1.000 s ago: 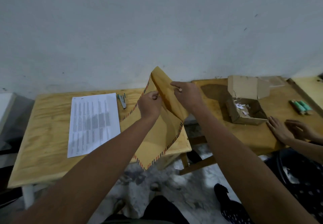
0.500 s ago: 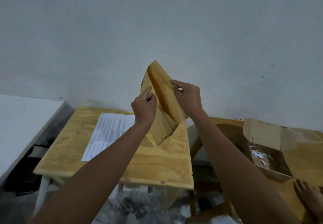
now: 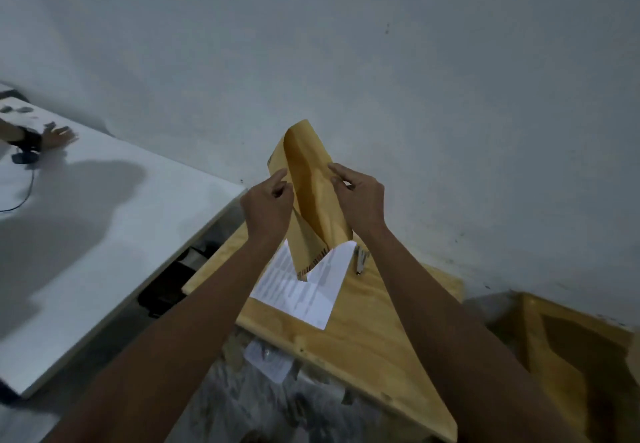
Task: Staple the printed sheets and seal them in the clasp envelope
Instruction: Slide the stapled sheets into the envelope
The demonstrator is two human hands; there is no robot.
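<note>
While hiding part of printed sheets (image 3: 304, 293) on counter (image 3: 374, 335): envelope (image 3: 313, 197) in air, long axis upright, striped end down. Left hand (image 3: 266, 207), right hand (image 3: 360, 197) pinching both edges. Stapler (image 3: 361, 260) blurred.

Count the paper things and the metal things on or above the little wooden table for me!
Paper things: 2, the yellow-brown paper envelope held up by the left hand and right hand, and the white printed sheets.
Metal things: 1, the small grey metal stapler.
Total: 3
</note>
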